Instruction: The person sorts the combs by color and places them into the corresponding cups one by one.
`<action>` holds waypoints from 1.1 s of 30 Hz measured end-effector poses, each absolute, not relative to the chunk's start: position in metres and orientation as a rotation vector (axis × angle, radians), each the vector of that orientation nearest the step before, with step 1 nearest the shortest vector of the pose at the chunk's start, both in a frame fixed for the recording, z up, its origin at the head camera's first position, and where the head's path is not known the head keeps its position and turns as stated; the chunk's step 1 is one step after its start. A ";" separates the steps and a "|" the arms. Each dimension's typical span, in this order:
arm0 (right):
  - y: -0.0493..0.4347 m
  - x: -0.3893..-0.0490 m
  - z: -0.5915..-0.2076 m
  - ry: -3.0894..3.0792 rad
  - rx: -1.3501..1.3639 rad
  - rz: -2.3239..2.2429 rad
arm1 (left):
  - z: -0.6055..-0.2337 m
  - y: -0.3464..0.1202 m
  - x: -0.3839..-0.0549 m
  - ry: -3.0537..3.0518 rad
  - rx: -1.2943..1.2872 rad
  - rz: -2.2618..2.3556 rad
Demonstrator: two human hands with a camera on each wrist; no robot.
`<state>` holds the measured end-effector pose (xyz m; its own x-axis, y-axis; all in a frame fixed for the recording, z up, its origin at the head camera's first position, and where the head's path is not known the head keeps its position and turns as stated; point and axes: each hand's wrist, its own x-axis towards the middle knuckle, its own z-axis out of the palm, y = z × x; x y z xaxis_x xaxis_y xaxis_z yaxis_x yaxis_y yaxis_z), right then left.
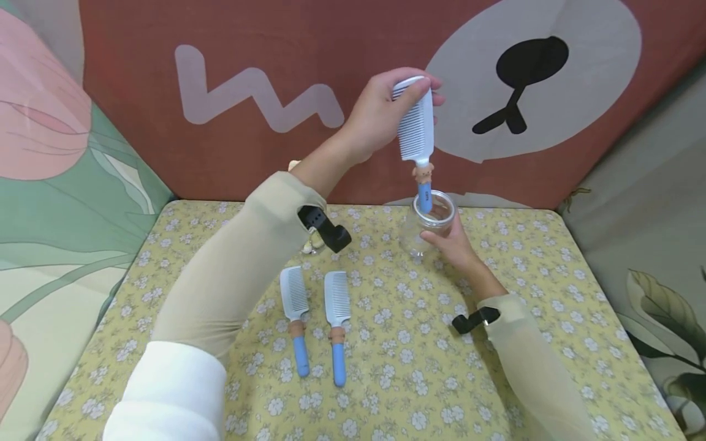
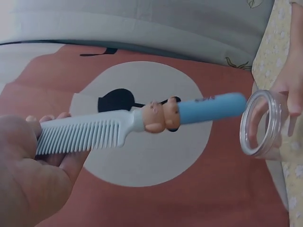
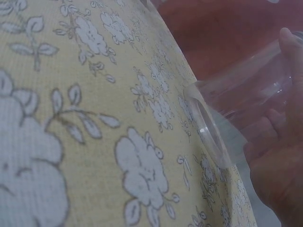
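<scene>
My left hand (image 1: 380, 113) pinches a pale blue comb (image 1: 417, 128) by its toothed end, with the blue handle pointing down. An orange animal figure sits at the comb's neck. In the left wrist view the handle tip is at the mouth of a clear jar (image 2: 258, 125); whether it has passed the rim I cannot tell. Around the side of that jar my right hand (image 1: 455, 245) is curled, near the table's back. The right wrist view shows the jar's base (image 3: 208, 125) at the tablecloth. Two similar combs, a left one (image 1: 295, 300) and a right one (image 1: 337, 306), lie on the table.
A flowered yellow cloth covers the table (image 1: 397, 380). Behind my left forearm, a pale yellow item (image 1: 312, 242) is mostly hidden. A reddish-brown printed curtain (image 1: 265, 37) stands along the back edge, with more printed fabric on both sides.
</scene>
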<state>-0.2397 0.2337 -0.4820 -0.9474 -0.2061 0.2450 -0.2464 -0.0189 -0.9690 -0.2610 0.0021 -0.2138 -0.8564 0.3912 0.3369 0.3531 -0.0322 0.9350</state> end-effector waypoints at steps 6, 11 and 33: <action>0.236 -0.241 -0.484 -2.162 0.535 2.181 | -0.225 0.023 -0.273 2.223 0.718 2.080; 0.237 -0.241 -0.484 -2.144 0.544 2.193 | -0.235 0.035 -0.278 2.204 0.718 2.078; 0.240 -0.236 -0.477 -2.259 0.488 2.122 | -0.304 0.068 -0.289 2.216 0.810 1.838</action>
<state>-0.2357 0.2397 -0.4773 -0.9516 -0.2213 0.2134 -0.2268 0.0371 -0.9732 -0.2886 0.0679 -0.3044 -0.8430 0.4912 0.2194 0.3066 0.1036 0.9462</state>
